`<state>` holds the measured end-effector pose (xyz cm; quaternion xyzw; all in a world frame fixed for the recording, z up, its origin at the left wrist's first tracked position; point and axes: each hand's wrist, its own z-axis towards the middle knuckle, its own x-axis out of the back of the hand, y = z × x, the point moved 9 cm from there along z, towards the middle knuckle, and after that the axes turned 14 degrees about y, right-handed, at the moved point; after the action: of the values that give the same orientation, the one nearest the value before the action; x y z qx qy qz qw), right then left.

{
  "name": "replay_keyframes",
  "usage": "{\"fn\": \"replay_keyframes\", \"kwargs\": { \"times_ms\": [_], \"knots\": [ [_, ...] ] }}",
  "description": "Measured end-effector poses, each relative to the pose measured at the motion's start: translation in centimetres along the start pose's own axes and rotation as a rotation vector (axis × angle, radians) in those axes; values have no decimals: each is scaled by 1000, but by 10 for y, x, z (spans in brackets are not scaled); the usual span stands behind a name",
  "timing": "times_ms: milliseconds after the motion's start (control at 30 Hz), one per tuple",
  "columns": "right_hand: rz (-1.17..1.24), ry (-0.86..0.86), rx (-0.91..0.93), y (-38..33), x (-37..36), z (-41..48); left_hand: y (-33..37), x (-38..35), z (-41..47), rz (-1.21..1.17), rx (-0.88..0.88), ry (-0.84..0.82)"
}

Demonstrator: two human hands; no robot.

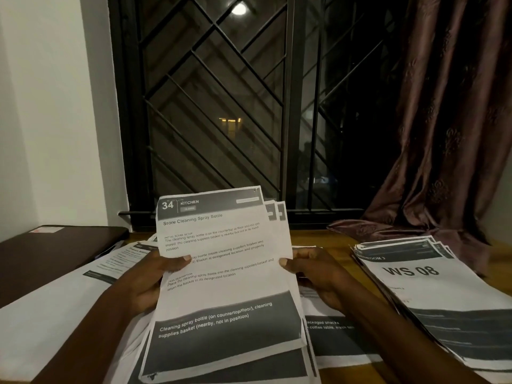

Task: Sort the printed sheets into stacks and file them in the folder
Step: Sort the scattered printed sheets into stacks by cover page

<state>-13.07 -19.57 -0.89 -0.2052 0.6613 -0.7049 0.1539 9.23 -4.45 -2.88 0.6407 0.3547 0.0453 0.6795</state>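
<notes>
Printed sheets (221,273) fill the middle of the view as a held bundle, tilted up toward the camera with its long axis running from near to far and its top edge pointing away toward the window (221,106). The front page carries a dark header with "34" and "KITCHEN", the title "Store Cleaning Spray Bottle", and a dark band of white text along its near end; the corners of at least two more pages fan out behind its far right corner. The left hand (149,281) grips the bundle's left edge, thumb laid across the front page and fingers hidden behind it. The right hand (315,273) grips the right edge the same way, thumb tip pressed on the page margin. Under and around the bundle more loose pages (332,345) lie flat on the wooden table (327,239). At the right sits a separate stack (432,295), its top sheet marked "WS 08", lying flat with its long axis also near to far but angled slightly to the left at its far end (its edges are unevenly fanned). At the left lie more papers (55,314), their far part resting against a dark folder (55,250) that sits closed at the table's far left. A brown curtain (448,120) hangs at the far right, its hem pooling on the table.
</notes>
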Motion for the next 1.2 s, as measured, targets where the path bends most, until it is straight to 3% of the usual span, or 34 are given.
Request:
{"fn": "replay_keyframes", "kwargs": {
  "times_ms": [200, 367, 567, 733, 867, 967, 1033, 1067, 1133, 1200],
  "knots": [
    [45, 214, 93, -7, 33, 10, 0, 11, 7, 9, -5, 36],
    [-91, 527, 198, -18, 95, 30, 7, 28, 7, -15, -47, 71],
    [-311, 692, 332, -34, 138, 31, 12, 26, 4, -56, -61, 62],
    [-411, 591, 280, -17, 125, 39, 9, 16, 1, -39, -38, 6],
    [-1006, 347, 186, 31, 103, 53, 8, 9, -1, -42, -28, -17],
    [-1048, 451, 190, 26, 100, 47, 6, 8, -2, -12, -38, 12],
    [-856, 484, 343, -2, 83, 29, 5, 7, -3, 5, -33, 20],
    [-619, 399, 332, -8, 69, 21, 4, 6, -3, 10, -30, 22],
    [-153, 55, 154, -9, 24, -1, 3, 3, -4, 22, -28, 15],
    [-21, -113, 73, -5, -3, -10, 2, -1, -4, 26, -24, 6]
  ]
}}
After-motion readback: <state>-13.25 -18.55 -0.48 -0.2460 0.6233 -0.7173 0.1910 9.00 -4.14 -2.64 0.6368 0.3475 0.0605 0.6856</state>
